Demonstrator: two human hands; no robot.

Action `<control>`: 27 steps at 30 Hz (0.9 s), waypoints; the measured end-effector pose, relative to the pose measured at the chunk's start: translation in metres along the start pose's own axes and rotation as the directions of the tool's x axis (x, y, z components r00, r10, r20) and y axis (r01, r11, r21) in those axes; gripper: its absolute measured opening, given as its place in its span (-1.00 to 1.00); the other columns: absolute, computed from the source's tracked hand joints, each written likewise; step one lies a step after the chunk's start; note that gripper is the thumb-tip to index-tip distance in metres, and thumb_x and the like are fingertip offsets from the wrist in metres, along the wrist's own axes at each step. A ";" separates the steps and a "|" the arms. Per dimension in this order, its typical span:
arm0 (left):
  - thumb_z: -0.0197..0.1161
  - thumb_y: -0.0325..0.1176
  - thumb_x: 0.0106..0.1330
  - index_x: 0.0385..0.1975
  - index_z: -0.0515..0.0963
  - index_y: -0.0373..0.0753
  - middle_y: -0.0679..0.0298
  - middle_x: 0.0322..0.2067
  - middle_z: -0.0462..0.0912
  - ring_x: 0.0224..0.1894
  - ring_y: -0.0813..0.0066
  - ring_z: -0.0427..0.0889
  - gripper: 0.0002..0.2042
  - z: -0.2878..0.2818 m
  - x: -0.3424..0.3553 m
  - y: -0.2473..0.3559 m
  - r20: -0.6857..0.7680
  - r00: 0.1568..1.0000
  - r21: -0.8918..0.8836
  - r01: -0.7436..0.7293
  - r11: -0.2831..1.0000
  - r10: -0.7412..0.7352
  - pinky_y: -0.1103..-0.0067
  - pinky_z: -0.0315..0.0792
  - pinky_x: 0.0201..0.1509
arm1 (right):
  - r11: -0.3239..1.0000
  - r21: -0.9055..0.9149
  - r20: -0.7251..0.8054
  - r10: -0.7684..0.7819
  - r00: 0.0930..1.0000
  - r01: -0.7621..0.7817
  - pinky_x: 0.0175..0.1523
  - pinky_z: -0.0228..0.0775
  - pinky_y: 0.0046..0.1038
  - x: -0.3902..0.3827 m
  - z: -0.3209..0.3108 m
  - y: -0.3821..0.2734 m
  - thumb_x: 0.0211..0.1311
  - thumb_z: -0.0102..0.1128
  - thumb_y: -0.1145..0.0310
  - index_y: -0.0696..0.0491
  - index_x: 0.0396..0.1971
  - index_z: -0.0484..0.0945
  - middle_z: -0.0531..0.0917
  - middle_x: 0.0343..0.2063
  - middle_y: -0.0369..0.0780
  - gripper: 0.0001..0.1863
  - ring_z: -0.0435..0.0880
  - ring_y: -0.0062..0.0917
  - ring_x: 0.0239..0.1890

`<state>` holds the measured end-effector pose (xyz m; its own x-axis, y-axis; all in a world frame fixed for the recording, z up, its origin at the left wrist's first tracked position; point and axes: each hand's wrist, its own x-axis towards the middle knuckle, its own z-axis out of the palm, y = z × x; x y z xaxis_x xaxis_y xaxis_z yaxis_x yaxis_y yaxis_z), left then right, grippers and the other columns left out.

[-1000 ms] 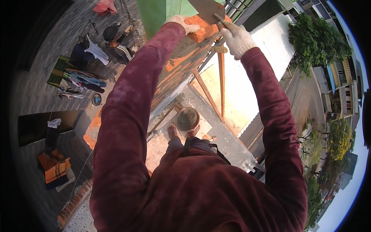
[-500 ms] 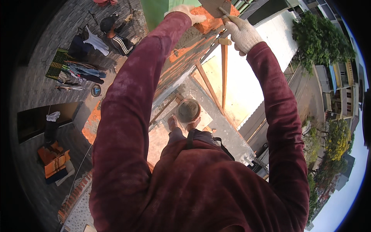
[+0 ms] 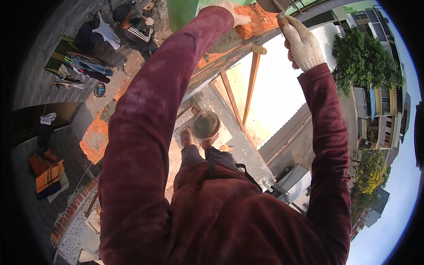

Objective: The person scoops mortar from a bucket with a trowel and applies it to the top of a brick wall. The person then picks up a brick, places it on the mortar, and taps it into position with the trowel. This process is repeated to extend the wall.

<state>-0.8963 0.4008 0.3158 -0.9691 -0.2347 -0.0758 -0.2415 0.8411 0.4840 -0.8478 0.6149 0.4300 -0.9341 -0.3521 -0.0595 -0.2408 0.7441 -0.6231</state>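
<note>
Brick of rough orange-red clay atop the mortar-smeared brick wall — white-knit-gloved left hand touching its left end, cannot tell if clamped — white-knit-gloved right hand clamped on a grey metal trowel.

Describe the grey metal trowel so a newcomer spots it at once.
Follow the long maroon right sleeve up to the cream-gloved right hand. The flat-bladed grey metal trowel is held there, partly cut off by the picture's top edge. Its dull grey blade sets it apart from the rough orange-red brick beside it.
</note>
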 end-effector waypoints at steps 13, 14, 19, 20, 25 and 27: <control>0.32 -0.08 0.30 0.25 0.56 -0.08 0.13 0.14 0.67 0.19 0.25 0.63 -0.49 0.002 0.000 -0.013 -0.043 0.920 -0.344 -0.380 0.859 0.390 0.36 0.47 0.30 | 0.981 0.130 -0.299 -0.101 0.949 0.145 -0.58 0.36 -0.58 0.025 -0.033 0.003 0.56 0.03 -0.07 0.03 0.31 0.48 0.59 -0.47 -0.29 -0.43 0.45 -0.69 -0.66; 0.31 -0.10 0.31 0.24 0.56 -0.09 0.12 0.14 0.67 0.19 0.26 0.63 -0.50 -0.001 -0.001 -0.013 -0.041 0.895 -0.392 -0.423 0.817 0.444 0.36 0.47 0.30 | 0.969 0.205 -0.376 -0.051 0.925 0.137 -0.51 0.37 -0.56 0.030 -0.036 -0.005 0.56 0.06 -0.03 0.03 0.32 0.48 0.66 -0.41 -0.25 -0.45 0.47 -0.67 -0.62; 0.30 -0.19 0.34 0.21 0.58 -0.13 0.12 0.13 0.67 0.19 0.28 0.62 -0.56 -0.007 0.003 -0.004 -0.041 0.828 -0.479 -0.507 0.717 0.559 0.37 0.47 0.30 | 0.987 -0.157 -0.065 -0.053 0.996 0.042 -0.58 0.32 -0.53 0.049 -0.010 0.039 0.59 0.00 -0.01 -0.06 0.34 0.46 0.69 -0.18 -0.18 -0.49 0.40 -0.64 -0.67; 0.30 -0.21 0.35 0.20 0.59 -0.14 0.11 0.13 0.67 0.18 0.29 0.62 -0.57 -0.005 0.003 -0.005 -0.038 0.825 -0.489 -0.507 0.710 0.563 0.37 0.47 0.30 | 0.993 -0.118 -0.011 0.013 1.000 -0.014 -0.61 0.30 -0.52 0.052 -0.018 0.039 0.59 -0.01 -0.02 -0.08 0.35 0.46 0.69 -0.16 -0.18 -0.50 0.38 -0.64 -0.69; 0.29 -0.31 0.38 0.17 0.61 -0.18 0.11 0.12 0.67 0.18 0.31 0.62 -0.63 -0.004 -0.001 -0.010 -0.027 0.806 -0.494 -0.526 0.693 0.592 0.37 0.46 0.29 | 0.983 0.115 -0.198 -0.119 0.973 0.144 -0.59 0.29 -0.49 0.044 -0.041 0.014 0.59 -0.06 -0.03 -0.14 0.38 0.43 0.68 -0.13 -0.15 -0.49 0.39 -0.60 -0.66; 0.29 -0.34 0.39 0.15 0.61 -0.20 0.10 0.12 0.67 0.18 0.32 0.62 -0.66 -0.006 0.003 -0.006 -0.034 0.775 -0.492 -0.562 0.664 0.631 0.38 0.46 0.29 | 0.967 -0.040 -0.261 -0.252 0.932 0.250 -0.50 0.35 -0.47 0.050 -0.028 0.045 0.60 -0.08 -0.03 -0.14 0.39 0.41 0.68 -0.13 -0.13 -0.48 0.45 -0.55 -0.59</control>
<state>-0.8974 0.3926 0.3176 -0.9019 0.3320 0.2764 0.4091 0.4507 0.7934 -0.9128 0.6467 0.4211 -0.8785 -0.3675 0.3052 -0.4775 0.6544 -0.5863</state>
